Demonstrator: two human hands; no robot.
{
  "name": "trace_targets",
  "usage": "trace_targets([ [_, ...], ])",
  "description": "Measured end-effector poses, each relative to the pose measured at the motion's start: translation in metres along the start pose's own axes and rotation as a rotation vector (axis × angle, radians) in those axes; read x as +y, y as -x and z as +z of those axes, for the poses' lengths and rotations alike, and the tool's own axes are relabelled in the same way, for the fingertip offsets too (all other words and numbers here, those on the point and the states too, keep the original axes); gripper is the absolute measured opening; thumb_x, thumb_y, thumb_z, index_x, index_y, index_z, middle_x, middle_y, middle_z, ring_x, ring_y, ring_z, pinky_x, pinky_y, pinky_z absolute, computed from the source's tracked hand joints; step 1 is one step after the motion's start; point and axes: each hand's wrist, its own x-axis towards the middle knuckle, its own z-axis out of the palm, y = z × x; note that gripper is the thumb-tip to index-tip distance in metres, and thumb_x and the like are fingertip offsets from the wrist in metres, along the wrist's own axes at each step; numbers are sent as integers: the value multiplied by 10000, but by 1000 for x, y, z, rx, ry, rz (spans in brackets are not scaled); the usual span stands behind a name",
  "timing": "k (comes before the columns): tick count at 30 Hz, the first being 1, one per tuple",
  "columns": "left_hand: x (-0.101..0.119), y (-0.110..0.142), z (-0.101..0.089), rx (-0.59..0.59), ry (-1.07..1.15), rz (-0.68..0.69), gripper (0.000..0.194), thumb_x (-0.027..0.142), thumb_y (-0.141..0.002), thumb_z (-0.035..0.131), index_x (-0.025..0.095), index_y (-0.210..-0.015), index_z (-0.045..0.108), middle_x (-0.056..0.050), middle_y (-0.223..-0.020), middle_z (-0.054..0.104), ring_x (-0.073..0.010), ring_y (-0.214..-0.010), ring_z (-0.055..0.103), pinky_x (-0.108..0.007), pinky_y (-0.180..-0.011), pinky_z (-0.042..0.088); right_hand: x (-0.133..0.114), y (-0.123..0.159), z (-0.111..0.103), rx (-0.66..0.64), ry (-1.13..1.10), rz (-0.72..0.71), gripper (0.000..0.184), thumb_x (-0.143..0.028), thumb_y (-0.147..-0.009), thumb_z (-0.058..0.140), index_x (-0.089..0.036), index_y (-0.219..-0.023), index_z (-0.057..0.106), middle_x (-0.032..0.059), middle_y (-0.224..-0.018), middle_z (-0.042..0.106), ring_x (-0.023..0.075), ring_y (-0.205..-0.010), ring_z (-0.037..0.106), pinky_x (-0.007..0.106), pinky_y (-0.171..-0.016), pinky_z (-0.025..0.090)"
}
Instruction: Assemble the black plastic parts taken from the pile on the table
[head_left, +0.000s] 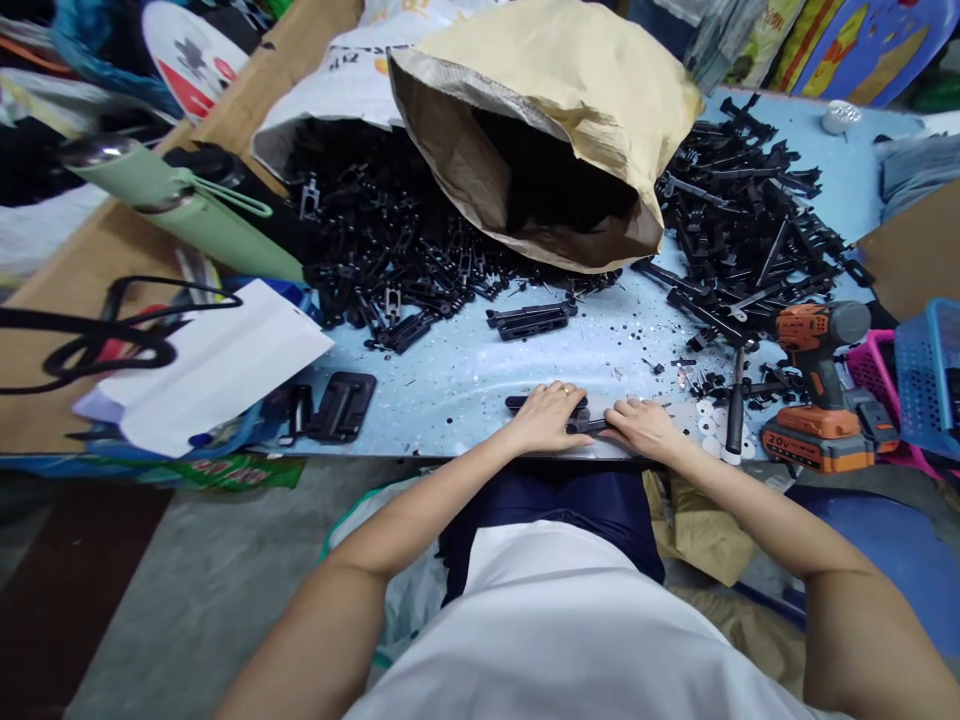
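At the table's front edge, my left hand (550,416) is closed over a black plastic part (584,425), and one end of the part sticks out left of the fingers. My right hand (640,424) grips the other end, its fingertips curled onto it. Most of the part is covered by my fingers. A little farther back lies a similar black elongated piece (531,320), on its own. White round discs (706,425) and a black-handled hammer (736,410) are to the right of my right hand.
An orange and black cordless drill (814,390) stands at the right, beside a blue basket (928,375). A large paper sack (555,70) lies open at the back, between piles of black parts (750,210). On the left are a green bottle (195,215) and white paper (217,365).
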Motion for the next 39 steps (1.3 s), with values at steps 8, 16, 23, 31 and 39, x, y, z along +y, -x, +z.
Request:
trace_targets([
  [8, -9, 6, 18, 228, 39, 32, 415, 480, -771, 546, 142, -1011, 524, -102, -949, 590, -218, -925, 566, -313, -787, 439, -16, 0, -14, 170, 33, 42, 402, -408, -956, 249, -180, -957, 579, 76, -807, 569, 161, -741, 467, 300, -600, 171],
  [16, -12, 9, 21, 225, 56, 38, 433, 553, -758, 529, 161, -940, 550, -70, -858, 604, -193, -825, 590, -273, -685, 449, 0, -4, -15, 232, 5, -96, 367, -375, -958, 277, -170, -920, 579, 66, -771, 553, 149, -729, 437, 291, -598, 168],
  [23, -39, -58, -23, 296, 228, -163, 318, 297, -845, 433, 147, -1109, 528, -119, -1123, 562, -226, -1041, 520, -364, -901, 425, 19, 5, 25, 352, -115, -76, 462, -481, -927, 287, -142, -857, 593, 69, -838, 573, 147, -774, 446, 276, -689, 242],
  [31, -120, -130, -77, 314, 92, -707, 323, -11, -725, 323, 54, -897, 588, -211, -1037, 569, -277, -979, 544, -396, -873, 400, 36, 3, 16, 314, -145, 237, 340, -387, -930, 347, -152, -904, 591, 85, -918, 573, 173, -842, 468, 281, -697, 312],
  [39, -60, -19, -28, 709, 918, -451, 271, 333, -710, 589, 114, -871, 582, -62, -798, 637, -155, -747, 625, -290, -737, 513, 74, -19, 5, 180, -279, 625, 171, -218, -852, 463, -128, -948, 572, 115, -922, 582, 180, -740, 515, 270, -594, 347],
])
